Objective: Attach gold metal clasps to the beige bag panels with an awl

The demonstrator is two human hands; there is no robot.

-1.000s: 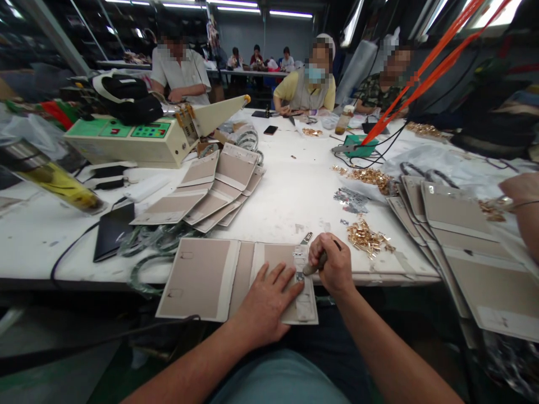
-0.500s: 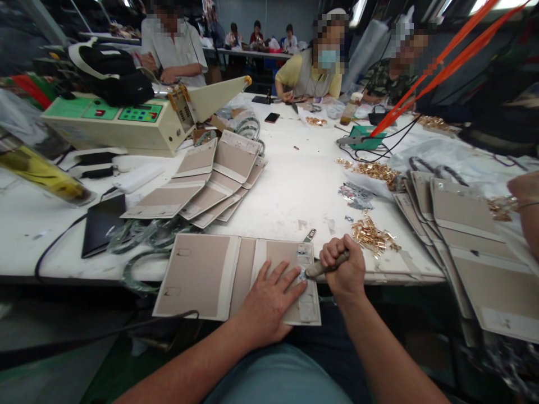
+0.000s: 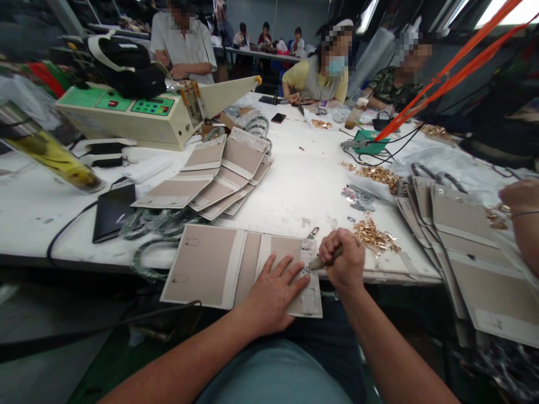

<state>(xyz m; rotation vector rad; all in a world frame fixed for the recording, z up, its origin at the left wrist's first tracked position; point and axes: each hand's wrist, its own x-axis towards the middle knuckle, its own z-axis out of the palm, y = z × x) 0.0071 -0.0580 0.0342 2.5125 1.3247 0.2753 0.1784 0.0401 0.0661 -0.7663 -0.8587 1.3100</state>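
A flat beige folding panel (image 3: 244, 269) with pale strips lies at the table's front edge, overhanging toward my lap. My left hand (image 3: 273, 294) rests flat on its right section, fingers spread. My right hand (image 3: 343, 258) is wrapped round a tool with a thick grey handle (image 3: 319, 262). The tool's narrow end points at a small metal piece (image 3: 306, 269) on the panel's right strip, beside my left fingertips. Whether it touches, I cannot make out. Just beyond the panel lies a small metal-tipped strip (image 3: 313, 232).
Similar panels are stacked at left (image 3: 202, 179) and right (image 3: 471, 247). Gold-coloured fittings (image 3: 374, 234) and small silver pieces (image 3: 357, 196) lie in heaps. A beige machine (image 3: 126, 120) stands back left, near a bottle (image 3: 46, 148). Orange straps (image 3: 442, 78) hang at right. Several people sit around.
My view has turned slightly, shifting the scene. The right fist has rolled a little with the tool. My left hand stays spread on the panel.
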